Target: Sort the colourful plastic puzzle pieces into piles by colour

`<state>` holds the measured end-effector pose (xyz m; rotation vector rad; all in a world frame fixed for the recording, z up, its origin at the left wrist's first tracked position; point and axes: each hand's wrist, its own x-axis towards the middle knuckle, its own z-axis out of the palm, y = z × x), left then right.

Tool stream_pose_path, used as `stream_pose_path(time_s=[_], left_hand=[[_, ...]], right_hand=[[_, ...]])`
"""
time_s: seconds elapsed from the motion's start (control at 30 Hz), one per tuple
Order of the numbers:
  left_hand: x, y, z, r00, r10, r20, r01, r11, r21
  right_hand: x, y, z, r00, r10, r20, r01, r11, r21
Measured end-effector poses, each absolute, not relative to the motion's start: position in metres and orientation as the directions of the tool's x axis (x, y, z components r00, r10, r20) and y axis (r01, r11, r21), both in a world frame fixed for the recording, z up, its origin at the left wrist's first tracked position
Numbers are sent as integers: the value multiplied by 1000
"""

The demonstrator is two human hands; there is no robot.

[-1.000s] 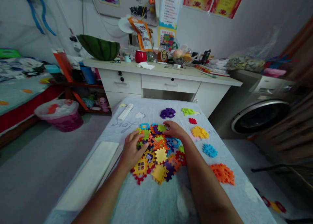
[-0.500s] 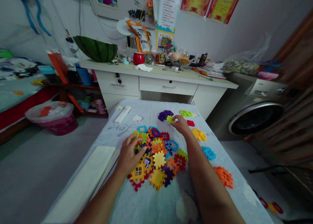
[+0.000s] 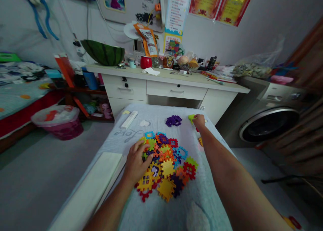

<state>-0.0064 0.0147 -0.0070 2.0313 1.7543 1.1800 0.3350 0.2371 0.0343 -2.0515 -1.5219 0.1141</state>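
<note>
A heap of coloured plastic interlocking tiles lies on a pale blue cloth-covered table. My left hand rests on the heap's left side, fingers curled over a green tile. My right hand reaches to the far right of the table and sits on the green tile pile, fingers closed on a green piece. A purple tile pile lies just left of that hand. My right forearm hides the other sorted piles.
A white remote-like bar and a white strip lie on the table's left. Beyond stand a white desk with a watermelon half, a washing machine on the right and a pink bin on the left.
My right hand lifted a green tile from the heap and carried it away to the far right onto the green pile. My left hand stayed on the heap.
</note>
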Motion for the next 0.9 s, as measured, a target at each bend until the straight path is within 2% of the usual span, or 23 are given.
stream_pose_path(time_s=[0.23, 0.3, 0.4, 0.47, 0.53, 0.6, 0.77, 0.9], left_hand=[[-6, 14, -6, -24, 901, 432, 743, -274, 611], [-6, 15, -6, -19, 903, 430, 745, -274, 609], [-6, 14, -6, -16, 901, 433, 744, -278, 607], [-7, 14, -6, -13, 901, 434, 743, -282, 607], [-7, 14, -6, -11, 900, 435, 741, -285, 608], [-7, 14, -7, -10, 899, 438, 738, -289, 609], [-7, 15, -7, -3, 901, 434, 736, -292, 610], [-6, 13, -5, -9, 901, 434, 734, -288, 615]], right_hand=[[324, 217, 37, 322, 899, 298, 856, -142, -497], [315, 205, 41, 264, 921, 287, 855, -86, -511], [296, 179, 47, -30, 985, 171, 822, 122, -556], [281, 160, 51, -290, 956, 36, 758, 252, -602], [267, 144, 55, -446, 892, -79, 723, 307, -618], [255, 132, 57, -488, 862, -135, 754, 338, -563], [245, 124, 59, -485, 859, -163, 847, 416, -330], [250, 125, 63, -461, 867, -187, 863, 391, -319]])
